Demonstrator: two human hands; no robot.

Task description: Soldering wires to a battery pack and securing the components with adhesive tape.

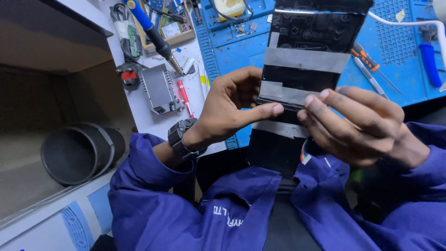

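A long black flat panel point(306, 79) with grey strips of tape across it stands tilted up in front of me, its lower end near my lap. My left hand point(230, 109) grips its left edge, thumb pressed along a grey strip at mid height. On the right side, my right hand point(360, 125) holds the panel with fingertips on the same strip. A multicoloured ribbon cable point(305, 155) shows below my right hand. I wear a black wristwatch point(182, 137) and blue sleeves.
A blue work mat point(232, 51) covers the bench behind the panel. On it lie screwdrivers point(371, 65) and a white cable point(409, 23). To the left are a soldering iron point(155, 37), a grey metal box point(158, 88), a red pen point(185, 95) and a black bin point(76, 153).
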